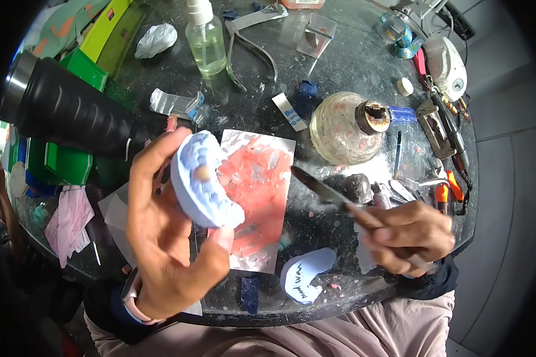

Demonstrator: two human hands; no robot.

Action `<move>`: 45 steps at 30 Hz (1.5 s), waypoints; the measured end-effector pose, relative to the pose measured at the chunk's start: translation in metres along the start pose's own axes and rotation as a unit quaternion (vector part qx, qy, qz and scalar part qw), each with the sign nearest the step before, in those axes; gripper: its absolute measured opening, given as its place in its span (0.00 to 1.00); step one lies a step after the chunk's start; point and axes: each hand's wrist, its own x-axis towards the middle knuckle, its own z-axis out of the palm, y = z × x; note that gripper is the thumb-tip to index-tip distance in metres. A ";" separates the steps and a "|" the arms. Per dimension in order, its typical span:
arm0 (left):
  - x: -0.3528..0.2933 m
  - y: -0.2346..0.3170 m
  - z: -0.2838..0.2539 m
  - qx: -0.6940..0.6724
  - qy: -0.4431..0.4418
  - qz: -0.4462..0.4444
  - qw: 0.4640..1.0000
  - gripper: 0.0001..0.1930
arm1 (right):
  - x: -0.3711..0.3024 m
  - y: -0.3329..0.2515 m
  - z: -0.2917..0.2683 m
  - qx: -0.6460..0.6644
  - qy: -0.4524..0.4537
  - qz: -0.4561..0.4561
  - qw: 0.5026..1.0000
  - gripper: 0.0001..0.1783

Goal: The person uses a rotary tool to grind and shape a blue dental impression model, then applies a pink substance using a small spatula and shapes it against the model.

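Observation:
My left hand (161, 238) is closed around a light blue dental cast (190, 190), tilted so that its tooth arch shows. One tooth on the arch is tan-coloured. My right hand (408, 238) grips a wax knife (321, 185) by its wooden handle, blade pointing left and away from me. The blade tip is apart from the cast, over the edge of a white sheet (287, 154) smeared with pink wax (259, 196). A second blue cast (301, 279) with handwriting on its flat base lies near the table's front edge, between my hands.
A round glass spirit lamp (345, 134) stands beyond the knife, its wick charred. Pliers (262, 53), a spray bottle (205, 47) and crumpled foil (156, 40) lie farther back. At left are a black tumbler (65, 104) and green bins (68, 157); several hand tools (443, 190) crowd the right.

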 end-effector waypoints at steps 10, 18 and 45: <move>-0.001 -0.006 -0.004 -0.039 -0.112 -0.028 0.993 0.38 | -0.003 0.002 0.015 -0.116 -0.121 -0.013 0.986 0.11; -0.002 -0.006 -0.002 -0.007 -0.111 -0.015 0.994 0.37 | -0.004 0.003 0.018 -0.179 -0.151 -0.065 0.970 0.06; -0.004 0.002 -0.001 0.232 -0.196 0.218 0.928 0.31 | 0.002 -0.022 -0.006 0.045 -0.012 -0.067 0.997 0.10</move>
